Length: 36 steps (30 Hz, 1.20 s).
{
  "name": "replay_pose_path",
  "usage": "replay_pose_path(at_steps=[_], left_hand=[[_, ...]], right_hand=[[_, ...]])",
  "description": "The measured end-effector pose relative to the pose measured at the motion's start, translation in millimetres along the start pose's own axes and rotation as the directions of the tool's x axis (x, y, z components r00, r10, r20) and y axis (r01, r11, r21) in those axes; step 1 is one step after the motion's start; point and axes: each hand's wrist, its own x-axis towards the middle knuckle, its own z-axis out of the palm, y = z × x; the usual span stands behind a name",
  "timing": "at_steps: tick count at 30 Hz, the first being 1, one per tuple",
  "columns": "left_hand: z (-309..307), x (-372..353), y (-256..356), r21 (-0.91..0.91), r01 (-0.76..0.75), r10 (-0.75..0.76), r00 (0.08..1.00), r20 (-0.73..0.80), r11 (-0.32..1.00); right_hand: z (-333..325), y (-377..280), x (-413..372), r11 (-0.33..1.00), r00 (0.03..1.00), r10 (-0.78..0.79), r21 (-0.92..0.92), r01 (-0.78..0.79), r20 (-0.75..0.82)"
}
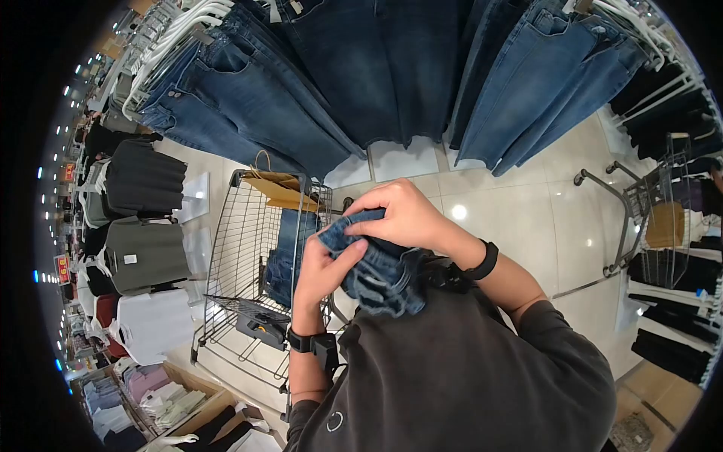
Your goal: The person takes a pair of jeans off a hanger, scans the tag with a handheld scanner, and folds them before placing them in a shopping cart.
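Observation:
A pair of bunched blue jeans (384, 275) is held up against my chest. My left hand (325, 264) grips the near left edge of the denim, thumb on top. From above, my right hand (395, 215) pinches the same jeans, its fingertips close to the left thumb. Just left of my hands stands a wire shopping cart (226, 233). Inside it lie folded blue jeans (290, 256) and a brown paper bag (280, 188) with a looped handle. The lower part of the held jeans is crumpled, so its full shape is hidden.
Long blue jeans (392, 68) hang on racks ahead. Shirts (147, 177) hang at the left, above a bin of folded clothes (162, 395). A second cart (640, 203) with a brown bag stands at the right on the tiled floor (520, 218). Dark garments (670, 316) hang beyond it.

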Motion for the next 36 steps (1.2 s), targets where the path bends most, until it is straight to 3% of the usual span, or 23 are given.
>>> replay_pose_path(at_steps=[2, 3, 4, 9, 10, 14, 15, 16, 17, 19, 21, 23, 24, 27, 30, 33, 34, 36], left_hand=[[-12.6, -3.7, 8.1, 0.054, -0.096, 0.095, 0.995, 0.019, 0.994], [-17.3, -7.1, 9.4, -0.016, -0.053, 0.053, 0.999, -0.004, 0.998], [-22.1, -9.9, 11.6, -0.033, -0.068, 0.067, 0.997, -0.036, 0.997], [-39.6, -22.5, 15.9, -0.099, -0.209, 0.192, 0.969, -0.158, 0.973], [-44.3, -26.7, 25.5, -0.127, -0.122, 0.097, 0.977, -0.188, 0.984], [-78.5, -46.8, 23.4, -0.152, -0.172, 0.070, 0.853, -0.517, 0.973], [-83.6, -50.5, 24.6, -0.165, -0.211, 0.069, 0.791, -0.608, 0.963], [-87.9, -50.4, 36.5, -0.286, -0.237, 0.044, 0.835, -0.549, 0.929], [-94.7, -52.9, 47.0, -0.244, -0.210, 0.040, 0.830, -0.557, 0.947], [-103.3, -57.8, 35.8, -0.194, -0.302, 0.051, 0.646, -0.762, 0.933], [-126.8, -65.2, 34.4, -0.183, -0.265, 0.025, 0.626, -0.779, 0.947], [-110.3, -59.3, 51.7, -0.296, -0.428, -0.076, 0.460, -0.885, 0.854], [-128.7, -69.9, 47.4, -0.414, -0.401, -0.162, 0.529, -0.833, 0.817], [-136.0, -90.7, 68.2, -0.496, -0.318, -0.215, 0.624, -0.751, 0.808], [-136.2, -104.7, 82.3, -0.481, -0.304, -0.208, 0.626, -0.751, 0.822], [-134.9, -108.5, 79.6, -0.454, -0.332, -0.194, 0.590, -0.784, 0.827], [-135.0, -109.6, 76.8, -0.445, -0.333, -0.190, 0.582, -0.791, 0.831], [-137.8, -114.3, 74.5, -0.419, -0.340, -0.177, 0.559, -0.810, 0.842]], right_hand=[[-8.0, 8.4, 2.1, 0.991, 0.995, -0.038, 0.129, 0.026, 0.091], [-11.2, 14.4, 2.7, 0.980, 0.988, -0.063, 0.196, 0.035, 0.140], [-12.8, 23.9, 2.7, 0.936, 0.977, -0.020, 0.348, -0.057, 0.212], [-1.0, 65.6, -1.9, 0.988, 0.909, 0.022, 0.129, -0.082, 0.416], [5.8, 81.3, -3.0, 0.997, 0.890, 0.048, 0.029, -0.068, 0.454], [24.5, 132.9, -11.0, 0.935, 0.835, 0.268, -0.341, -0.103, 0.482], [27.7, 150.3, -14.4, 0.920, 0.849, 0.283, -0.376, -0.108, 0.447], [30.3, 170.2, -18.6, 0.905, 0.862, 0.297, -0.409, -0.116, 0.411], [31.2, 185.9, -23.2, 0.888, 0.874, 0.310, -0.442, -0.126, 0.374], [29.4, 204.5, -30.8, 0.853, 0.894, 0.332, -0.501, -0.148, 0.300], [26.2, 225.3, -39.9, 0.810, 0.916, 0.341, -0.560, -0.173, 0.211], [20.6, 249.7, -52.4, 0.758, 0.936, 0.338, -0.618, -0.208, 0.099], [16.4, 258.2, -60.4, 0.753, 0.941, 0.334, -0.614, -0.235, 0.050], [1.2, 276.8, -78.3, 0.759, 0.917, 0.384, -0.529, -0.379, -0.106], [-10.3, 278.3, -87.1, 0.727, 0.802, 0.560, -0.341, -0.596, -0.209], [-14.9, 300.2, -102.5, 0.746, 0.893, 0.239, -0.517, -0.421, -0.382], [-16.6, 297.5, -103.3, 0.694, 0.873, 0.227, -0.558, -0.455, -0.431], [-17.8, 310.2, -104.0, 0.738, 0.796, 0.185, -0.453, -0.500, -0.577]])
